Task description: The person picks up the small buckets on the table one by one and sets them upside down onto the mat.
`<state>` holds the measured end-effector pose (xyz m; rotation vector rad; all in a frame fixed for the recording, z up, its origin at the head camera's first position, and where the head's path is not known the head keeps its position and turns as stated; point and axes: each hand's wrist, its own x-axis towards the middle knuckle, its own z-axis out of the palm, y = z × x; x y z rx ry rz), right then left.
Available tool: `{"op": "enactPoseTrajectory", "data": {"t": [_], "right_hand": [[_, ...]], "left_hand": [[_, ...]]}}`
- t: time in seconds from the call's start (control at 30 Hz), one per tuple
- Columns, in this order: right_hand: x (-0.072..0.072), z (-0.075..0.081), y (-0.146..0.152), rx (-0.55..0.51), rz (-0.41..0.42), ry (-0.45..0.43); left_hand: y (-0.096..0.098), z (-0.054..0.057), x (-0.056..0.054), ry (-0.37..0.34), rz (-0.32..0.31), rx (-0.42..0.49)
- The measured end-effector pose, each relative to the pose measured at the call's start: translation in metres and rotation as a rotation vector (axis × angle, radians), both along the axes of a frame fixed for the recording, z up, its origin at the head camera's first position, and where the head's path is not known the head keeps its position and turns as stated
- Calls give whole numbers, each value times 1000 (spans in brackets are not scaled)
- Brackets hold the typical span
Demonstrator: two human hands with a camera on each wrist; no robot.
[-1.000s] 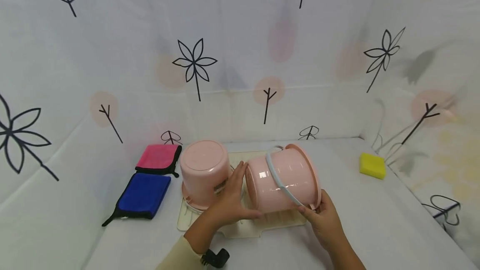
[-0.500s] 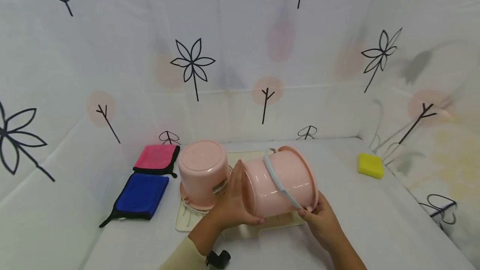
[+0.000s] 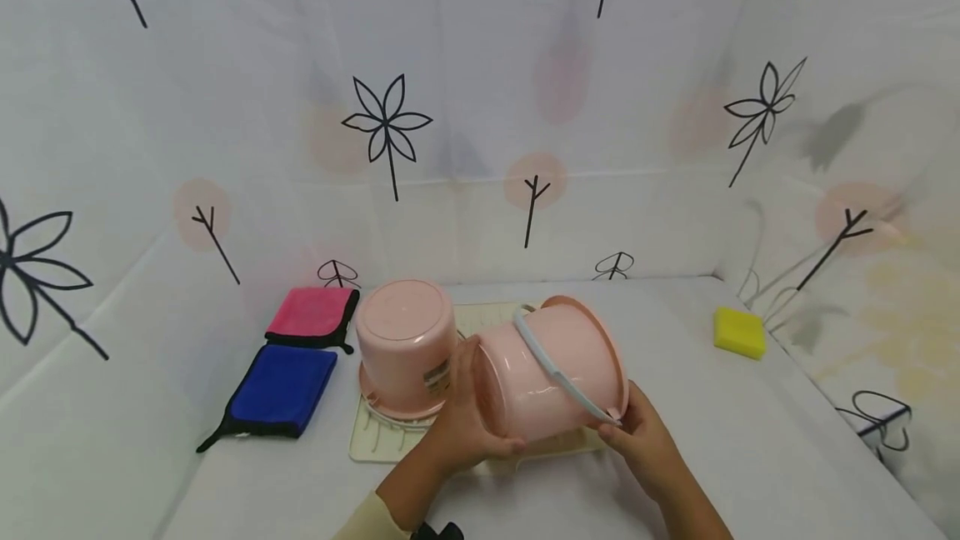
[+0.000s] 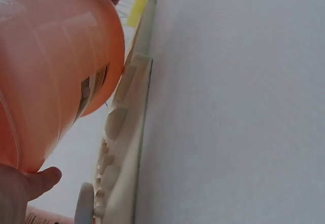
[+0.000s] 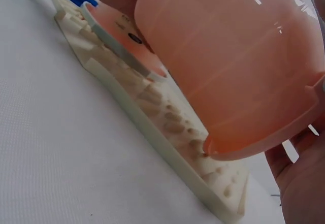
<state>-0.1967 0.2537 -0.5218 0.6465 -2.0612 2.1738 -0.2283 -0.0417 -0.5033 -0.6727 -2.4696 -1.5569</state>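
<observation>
A pink plastic bucket lies tilted on its side in both hands, base to the left and rim to the right. Its pale grey handle hangs across its wall. My left hand grips the base, with fingers up its far side and thumb beneath. At the rim, my right hand holds the lower edge. A label shows on the bucket's underside in the left wrist view. Under it lies a cream ridged drain tray. A second pink bucket stands upside down on the tray's left part.
To the left lie a pink cloth and a blue cloth, both with black edging. A yellow sponge sits at the right edge of the white tabletop. A patterned white curtain closes off the back and sides.
The held bucket has shifted slightly left and toward me, its base turning a little, with both hands moving along. The upside-down bucket, cloths and sponge stay where they were.
</observation>
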Motion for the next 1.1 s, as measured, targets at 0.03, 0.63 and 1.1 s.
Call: {"op": "enactPoseTrajectory", "data": {"t": [0.03,0.63,1.1], "right_hand": [[0,0,0,9,-4,13],[-5,5,3,599,-403,-115],[-10,-11,3,999,-254,-105]], "left_hand": [[-1,0,0,0,3,19],[-5,20,2,26,45,24],[-8,48,6,56,124,-59]]}}
